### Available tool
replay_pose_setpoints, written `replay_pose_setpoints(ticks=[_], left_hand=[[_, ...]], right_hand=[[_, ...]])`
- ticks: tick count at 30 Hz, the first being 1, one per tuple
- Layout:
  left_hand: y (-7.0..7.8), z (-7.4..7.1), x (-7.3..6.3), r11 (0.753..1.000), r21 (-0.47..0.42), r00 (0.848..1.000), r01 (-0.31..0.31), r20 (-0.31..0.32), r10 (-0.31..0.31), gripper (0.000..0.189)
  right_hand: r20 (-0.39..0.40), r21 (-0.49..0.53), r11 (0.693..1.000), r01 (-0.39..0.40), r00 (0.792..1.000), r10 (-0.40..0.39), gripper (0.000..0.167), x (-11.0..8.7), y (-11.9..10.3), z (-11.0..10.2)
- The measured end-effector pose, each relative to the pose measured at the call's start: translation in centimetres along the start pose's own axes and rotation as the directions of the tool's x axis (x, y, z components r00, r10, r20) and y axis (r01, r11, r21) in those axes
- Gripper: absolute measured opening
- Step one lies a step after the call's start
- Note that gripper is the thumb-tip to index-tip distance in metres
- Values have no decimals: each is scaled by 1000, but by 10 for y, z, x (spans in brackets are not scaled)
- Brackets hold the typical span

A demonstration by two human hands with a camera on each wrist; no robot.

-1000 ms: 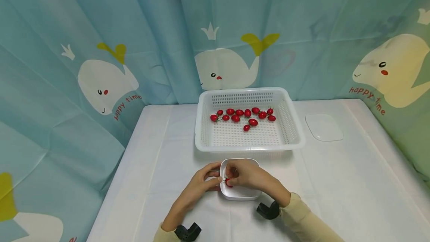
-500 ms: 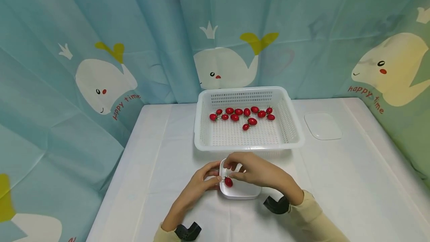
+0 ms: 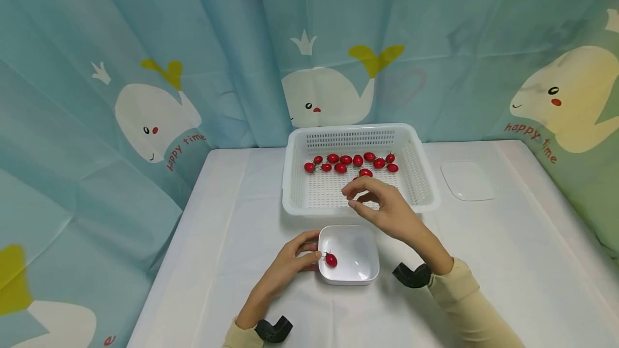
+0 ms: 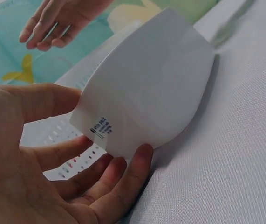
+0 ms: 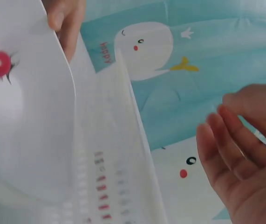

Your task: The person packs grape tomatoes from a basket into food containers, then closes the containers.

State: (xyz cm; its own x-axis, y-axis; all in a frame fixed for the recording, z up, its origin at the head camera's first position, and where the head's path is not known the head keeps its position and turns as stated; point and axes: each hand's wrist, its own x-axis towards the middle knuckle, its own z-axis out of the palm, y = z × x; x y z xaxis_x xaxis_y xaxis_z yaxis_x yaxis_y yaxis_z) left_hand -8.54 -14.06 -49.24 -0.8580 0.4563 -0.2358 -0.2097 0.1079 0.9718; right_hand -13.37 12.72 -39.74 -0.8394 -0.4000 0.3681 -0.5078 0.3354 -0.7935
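A small white plastic box (image 3: 355,254) stands on the table in front of the basket. One red cherry tomato (image 3: 331,260) with a green stem lies in it near the left wall. My left hand (image 3: 295,256) holds the box at its left side, thumb by the rim and fingers against the outside, as the left wrist view also shows. Over the front part of the white basket (image 3: 360,212) hovers my right hand (image 3: 387,208), fingers loosely bent and holding nothing. Several cherry tomatoes (image 3: 340,168) lie toward the back of the basket; the hand partly covers one.
A clear, flat lid (image 3: 467,181) lies to the right of the basket on the white tablecloth (image 3: 251,203). Behind the table hangs a blue curtain (image 3: 242,69) with whale prints. Black wrist mounts (image 3: 412,275) sit on both forearms.
My right hand has let go of the cherry tomato in the box, then lifted and moved forward over the basket. The left hand stays at the box.
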Motion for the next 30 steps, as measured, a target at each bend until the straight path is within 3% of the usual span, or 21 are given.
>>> replay_pose_setpoints(ticks=[6,13,20,30], left_hand=[[0,-2,-2,1000,8,1000,0,-14,0,59],[0,-1,-1,1000,21,1000,-1,-10,1,58],[0,0,-1,1000,23,1000,-5,-8,5,58],[1,1,-3,999,23,1000,-22,-13,22,59]], right_hand=[[-85,-83,993,-90,993,83,23,17,4,-19],[-125,-216,933,-289,955,267,21,39,9,-55],[-20,-260,903,-341,937,348,22,66,19,-79],[164,-322,872,-367,886,434,21,104,49,-82]])
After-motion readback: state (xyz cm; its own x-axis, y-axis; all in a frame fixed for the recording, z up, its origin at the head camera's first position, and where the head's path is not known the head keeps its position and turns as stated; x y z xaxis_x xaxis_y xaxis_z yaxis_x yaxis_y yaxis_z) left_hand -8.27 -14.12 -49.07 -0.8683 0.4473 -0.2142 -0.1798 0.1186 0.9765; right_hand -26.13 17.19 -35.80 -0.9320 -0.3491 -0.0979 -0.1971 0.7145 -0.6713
